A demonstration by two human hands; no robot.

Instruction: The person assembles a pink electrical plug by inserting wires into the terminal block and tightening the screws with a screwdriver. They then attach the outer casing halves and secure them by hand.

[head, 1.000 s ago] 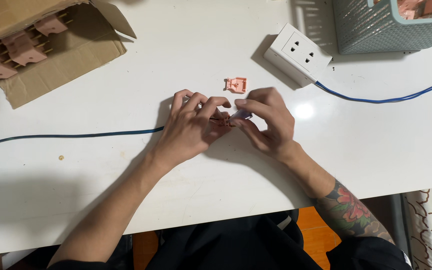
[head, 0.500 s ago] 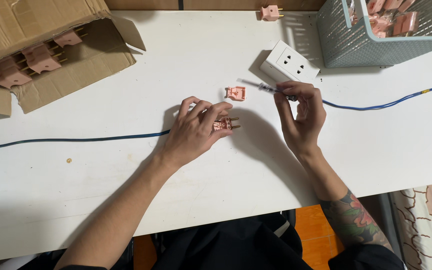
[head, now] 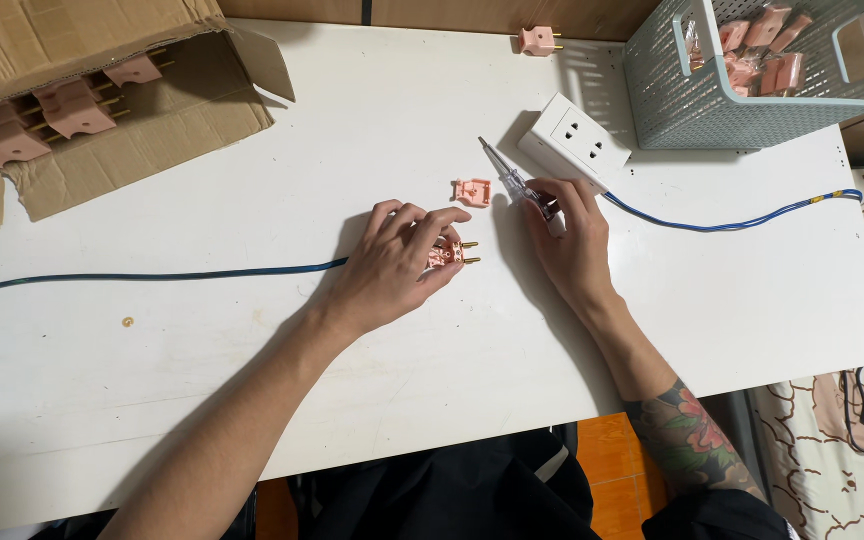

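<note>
My left hand (head: 397, 265) grips a pink plug (head: 449, 253) with two brass pins pointing right, at the end of a dark blue cable (head: 152, 275) that runs off to the left. My right hand (head: 572, 240) rests on the table and holds a small screwdriver (head: 512, 180) by its clear handle, tip pointing up-left. A loose pink plug cover (head: 472, 191) lies between the hands, just left of the screwdriver.
A white socket block (head: 574, 143) with a blue cord (head: 742, 218) lies beside my right hand. A grey-blue basket (head: 672, 90) of pink plugs stands at the back right. An open cardboard box (head: 102, 110) with more plugs sits back left. A single plug (head: 539, 40) lies at the far edge.
My right hand left the plug, reached right and picked up the screwdriver near the socket block. The left hand kept holding the plug in place.
</note>
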